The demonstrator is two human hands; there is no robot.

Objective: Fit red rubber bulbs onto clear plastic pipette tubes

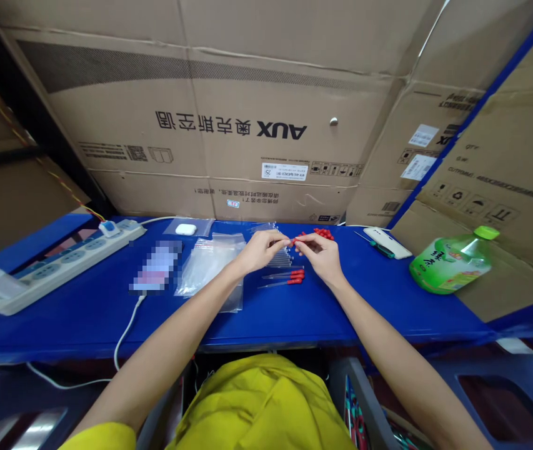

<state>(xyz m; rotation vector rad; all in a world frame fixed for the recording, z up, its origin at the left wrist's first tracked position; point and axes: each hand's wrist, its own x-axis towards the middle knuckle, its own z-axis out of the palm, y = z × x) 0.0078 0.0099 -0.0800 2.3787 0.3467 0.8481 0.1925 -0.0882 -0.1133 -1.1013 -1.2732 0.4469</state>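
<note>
My left hand (263,249) and my right hand (322,255) meet over the table, fingertips pinched close together. Between them shows a small red rubber bulb (295,241), gripped by my right fingers. Whatever my left fingers pinch is hidden. Just below lie finished-looking droppers (295,275), thin clear tubes with red bulbs on their right ends. Several bare clear tubes (281,257) lie in a row under and beside my left hand, with more tubes (262,227) behind it. A small heap of loose red bulbs (323,233) sits behind my right hand.
Clear plastic bags (207,269) lie left of the tubes. Farther left are a phone (157,265) on a cable, a white case (185,229) and a power strip (67,262). A green screwdriver (381,249), a white device (390,242) and a green bottle (453,262) are right. Cardboard (229,75) walls the back.
</note>
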